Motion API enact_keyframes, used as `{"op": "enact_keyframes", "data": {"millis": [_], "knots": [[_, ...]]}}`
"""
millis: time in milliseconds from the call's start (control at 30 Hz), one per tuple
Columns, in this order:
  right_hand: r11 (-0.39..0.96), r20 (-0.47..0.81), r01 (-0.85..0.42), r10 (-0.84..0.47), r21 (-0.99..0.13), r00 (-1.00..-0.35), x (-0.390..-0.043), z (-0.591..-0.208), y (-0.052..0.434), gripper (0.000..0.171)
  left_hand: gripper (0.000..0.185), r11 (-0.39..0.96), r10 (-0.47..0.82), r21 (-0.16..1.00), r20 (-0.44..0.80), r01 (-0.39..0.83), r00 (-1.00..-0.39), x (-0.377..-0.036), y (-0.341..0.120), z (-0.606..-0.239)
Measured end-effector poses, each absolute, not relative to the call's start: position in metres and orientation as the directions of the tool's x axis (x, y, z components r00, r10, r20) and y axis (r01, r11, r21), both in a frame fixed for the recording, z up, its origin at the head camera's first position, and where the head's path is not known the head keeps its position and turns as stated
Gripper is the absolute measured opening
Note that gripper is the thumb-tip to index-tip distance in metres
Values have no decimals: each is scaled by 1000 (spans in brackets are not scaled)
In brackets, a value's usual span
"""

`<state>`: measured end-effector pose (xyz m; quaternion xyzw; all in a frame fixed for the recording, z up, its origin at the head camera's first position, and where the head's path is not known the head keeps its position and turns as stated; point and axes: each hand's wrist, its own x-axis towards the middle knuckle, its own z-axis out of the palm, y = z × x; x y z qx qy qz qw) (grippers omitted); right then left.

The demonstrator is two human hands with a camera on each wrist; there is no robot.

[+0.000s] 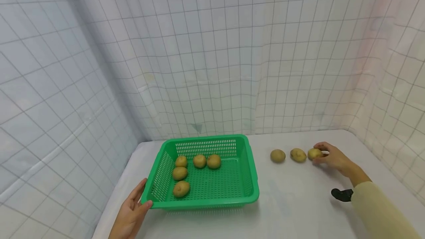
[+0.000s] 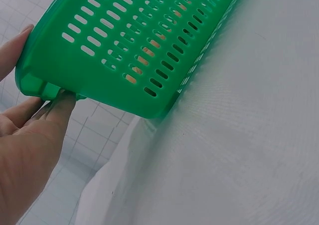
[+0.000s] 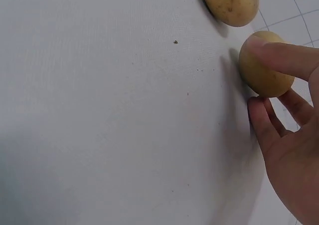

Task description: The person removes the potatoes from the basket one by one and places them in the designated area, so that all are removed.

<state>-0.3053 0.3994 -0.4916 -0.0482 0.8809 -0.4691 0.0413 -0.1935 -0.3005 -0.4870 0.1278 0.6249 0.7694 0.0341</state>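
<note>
A green plastic basket point(image 1: 209, 204) with slotted walls stands on the table, several potatoes point(image 1: 180, 173) lying inside it. My left hand point(image 1: 131, 211) grips the basket's near left corner; in the left wrist view the thumb is at the rim and the fingers point(image 2: 62, 108) reach under it. Right of the basket, three potatoes lie in a row. My right hand point(image 1: 333, 158) holds the rightmost potato point(image 3: 266, 65) between thumb and fingers, at the table surface. Beside it lies the middle potato point(image 1: 298, 155), then the left one point(image 1: 277, 156).
A white cloth covers the table point(image 1: 292, 202). Hanging white sheets point(image 1: 212, 65) with a grid pattern enclose the back and both sides. A small black object point(image 1: 342, 194) shows next to the right sleeve point(image 1: 378, 209).
</note>
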Motion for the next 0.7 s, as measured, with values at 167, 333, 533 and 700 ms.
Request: {"op": "enact_keyframes", "data": {"millis": [167, 333, 533, 700], "knots": [[588, -36, -47, -128, -808, -991, -308, -490, 401, 75, 77, -211, 200, 969, 168, 125, -965, -192, -299, -488], [621, -40, -51, -133, -782, -990, -312, -485, 402, 76, 77, -201, 196, 971, 167, 128, -966, -192, -298, -486], [622, -38, -62, -145, -780, -989, -311, -478, 403, 77, 78, -195, 181, 976, 136, 100, -974, -192, -297, -486], [611, -23, -77, -154, -788, -988, -310, -469, 404, 79, 79, -198, 187, 975, 141, 103, -972, -192, -298, -485]]}}
